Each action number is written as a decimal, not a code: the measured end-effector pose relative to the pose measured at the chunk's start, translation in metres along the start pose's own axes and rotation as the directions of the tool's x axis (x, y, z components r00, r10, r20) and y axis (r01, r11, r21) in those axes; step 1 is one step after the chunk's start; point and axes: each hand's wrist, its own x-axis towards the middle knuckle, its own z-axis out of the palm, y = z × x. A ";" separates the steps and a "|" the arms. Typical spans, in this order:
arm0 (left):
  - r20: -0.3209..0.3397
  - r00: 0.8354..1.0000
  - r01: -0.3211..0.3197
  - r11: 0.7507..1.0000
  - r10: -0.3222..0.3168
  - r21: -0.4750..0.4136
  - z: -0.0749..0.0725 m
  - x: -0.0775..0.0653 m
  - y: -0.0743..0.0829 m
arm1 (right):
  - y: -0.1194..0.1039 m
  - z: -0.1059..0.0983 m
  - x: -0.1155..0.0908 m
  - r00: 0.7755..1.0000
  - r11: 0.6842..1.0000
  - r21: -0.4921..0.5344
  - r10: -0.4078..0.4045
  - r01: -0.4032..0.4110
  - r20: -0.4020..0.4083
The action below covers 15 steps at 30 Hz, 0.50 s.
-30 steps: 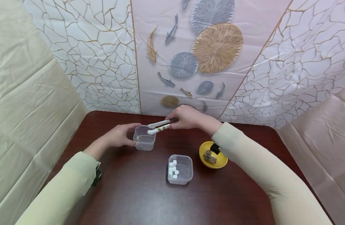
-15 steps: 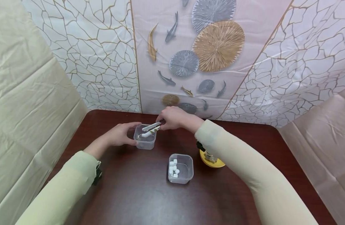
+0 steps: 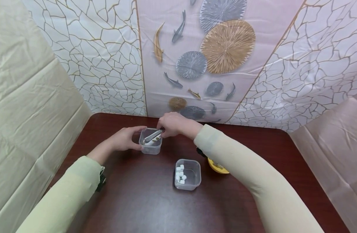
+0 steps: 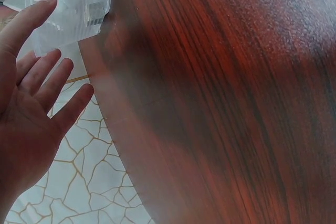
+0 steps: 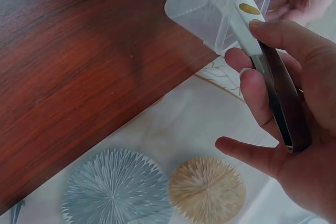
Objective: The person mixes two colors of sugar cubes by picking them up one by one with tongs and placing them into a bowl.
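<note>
A clear plastic container (image 3: 151,150) stands on the far left of the table. My left hand (image 3: 124,139) holds its left side between thumb and fingers; in the left wrist view the thumb lies along the wall. Through that wall show small greyish-brown squares (image 4: 95,1). My right hand (image 3: 173,124) grips a pair of tongs (image 5: 276,85) with dark handles and white, gold-patterned arms. The arms of the tongs reach down into the container, nearly together, their tips low by its left corner. What lies between the tips is hidden.
A second clear container (image 3: 193,174) with several white cubes (image 3: 179,174) along its left side stands nearer the middle. A yellow bowl (image 3: 217,167) with brown pieces is partly covered by the right sleeve. Patterned cloth (image 3: 114,64) hangs behind the table.
My right hand has moved left and brought the tongs from above the container's rim down inside it; their arms have closed together. My left hand stays in place on the container.
</note>
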 end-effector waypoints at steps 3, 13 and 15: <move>0.002 1.000 -0.004 1.000 0.004 -0.001 0.000 0.001 0.000 | -0.003 0.001 0.003 1.000 1.000 -0.007 0.000 0.000 0.014; -0.003 1.000 -0.012 1.000 0.012 0.010 0.000 0.001 0.000 | -0.010 0.003 0.009 0.999 1.000 -0.021 0.017 -0.017 0.033; -0.003 1.000 -0.014 1.000 0.014 0.009 0.000 0.001 0.000 | -0.009 0.003 0.009 0.999 1.000 -0.021 0.022 -0.022 0.033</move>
